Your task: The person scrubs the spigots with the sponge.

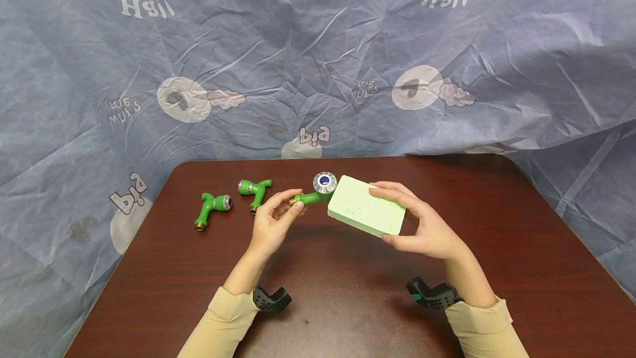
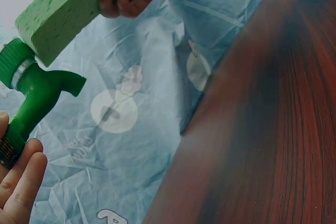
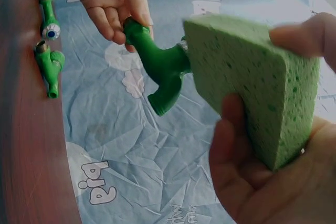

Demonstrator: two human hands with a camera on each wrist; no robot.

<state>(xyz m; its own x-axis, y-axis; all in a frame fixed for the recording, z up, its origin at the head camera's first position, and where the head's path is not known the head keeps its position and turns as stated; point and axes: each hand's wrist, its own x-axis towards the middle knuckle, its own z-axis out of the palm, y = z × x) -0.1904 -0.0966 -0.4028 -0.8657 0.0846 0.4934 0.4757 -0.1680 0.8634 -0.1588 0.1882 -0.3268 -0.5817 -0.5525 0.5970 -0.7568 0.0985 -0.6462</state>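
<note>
My left hand (image 1: 272,222) pinches a green faucet (image 1: 310,198) by its brass-threaded end, holding it up above the table. The faucet's round knob (image 1: 325,182), silver-rimmed with a blue centre, faces me in the head view. A light green sponge (image 1: 366,206) is gripped by my right hand (image 1: 422,222), thumb at its lower edge and fingers over the top. In the right wrist view the sponge (image 3: 247,77) covers most of the knob; its corner meets the knob side of the faucet (image 3: 160,64). The spout (image 2: 72,81) points away in the left wrist view.
Two more green faucets lie on the dark wooden table (image 1: 298,275) to the left: one faucet (image 1: 211,210) nearer the edge, the other faucet (image 1: 255,192) just behind my left hand. A wrinkled blue printed cloth (image 1: 308,70) hangs behind the table.
</note>
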